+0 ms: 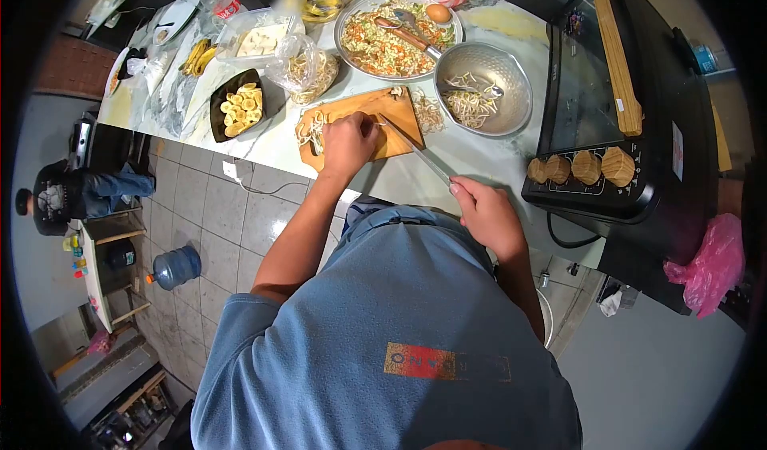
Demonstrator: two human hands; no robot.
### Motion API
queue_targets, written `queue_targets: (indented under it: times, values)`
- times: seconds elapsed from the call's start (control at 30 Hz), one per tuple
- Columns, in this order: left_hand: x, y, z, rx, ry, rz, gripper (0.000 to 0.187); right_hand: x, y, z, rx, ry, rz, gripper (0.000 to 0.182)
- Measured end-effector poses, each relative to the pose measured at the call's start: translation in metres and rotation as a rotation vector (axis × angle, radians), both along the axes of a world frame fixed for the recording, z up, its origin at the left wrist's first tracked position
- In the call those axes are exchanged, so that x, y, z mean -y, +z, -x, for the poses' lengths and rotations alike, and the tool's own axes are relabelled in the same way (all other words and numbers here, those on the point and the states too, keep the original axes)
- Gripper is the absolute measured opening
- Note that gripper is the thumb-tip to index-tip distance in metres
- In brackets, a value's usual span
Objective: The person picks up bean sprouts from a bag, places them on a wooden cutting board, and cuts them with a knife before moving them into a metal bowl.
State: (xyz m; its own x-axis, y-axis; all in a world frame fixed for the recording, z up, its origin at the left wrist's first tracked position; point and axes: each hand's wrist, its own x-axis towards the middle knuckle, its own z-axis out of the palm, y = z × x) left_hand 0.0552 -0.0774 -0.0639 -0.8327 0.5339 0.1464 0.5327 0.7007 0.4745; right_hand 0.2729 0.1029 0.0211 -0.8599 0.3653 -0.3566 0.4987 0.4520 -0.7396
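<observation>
A wooden cutting board (399, 114) lies near the counter's front edge. My left hand (349, 142) is on it, fingers curled down over bean sprouts (310, 134) that show beside the hand; its fingertips are partly hidden. In my right hand (487, 214) is the handle of a kitchen knife (425, 156), its blade pointing to the board, the tip close to my left fingers. More loose sprouts (427, 111) lie on the counter at the board's right end. Behind them a metal bowl (511, 75) holds sprouts and a spoon.
Behind the board stands a large tray of chopped vegetables (383, 47) with an egg (438, 13) and a wooden-handled utensil. A bag of sprouts (307, 75), a black bowl of sliced banana (242, 108) and a tofu container (260, 41) stand left. A black oven (631, 154) borders the right.
</observation>
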Motion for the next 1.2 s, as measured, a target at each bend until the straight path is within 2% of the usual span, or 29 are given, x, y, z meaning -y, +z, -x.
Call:
queue_targets:
  times: [0.3, 0.53, 0.8, 0.87, 0.93, 1.07, 1.2]
  values:
    - [-0.001, -0.001, 0.001, 0.107, 0.033, -0.042, 0.022, 0.002, 0.009, 0.004, 0.001, -0.003, -0.011, 0.033]
    - [0.001, 0.002, 0.001, 0.154, 0.03, -0.074, 0.023, 0.009, 0.005, 0.003, 0.042, 0.047, -0.174, 0.036]
    - [-0.003, 0.017, 0.008, 0.223, 0.042, -0.142, 0.022, -0.004, 0.014, -0.017, -0.081, -0.126, -0.26, 0.028]
    - [-0.01, 0.021, 0.017, 0.185, -0.005, -0.149, 0.022, -0.006, 0.013, -0.023, -0.088, -0.149, -0.232, 0.029]
    - [-0.024, 0.033, 0.022, 0.116, -0.061, -0.281, 0.021, -0.005, 0.015, -0.029, -0.096, -0.174, -0.203, 0.029]
    - [-0.07, 0.068, 0.025, 0.133, -0.194, -0.348, 0.018, 0.001, 0.024, -0.033, -0.032, -0.252, -0.122, 0.028]
    - [-0.112, 0.072, 0.025, 0.154, -0.292, -0.397, 0.02, 0.007, 0.023, -0.039, 0.044, -0.308, -0.069, 0.03]
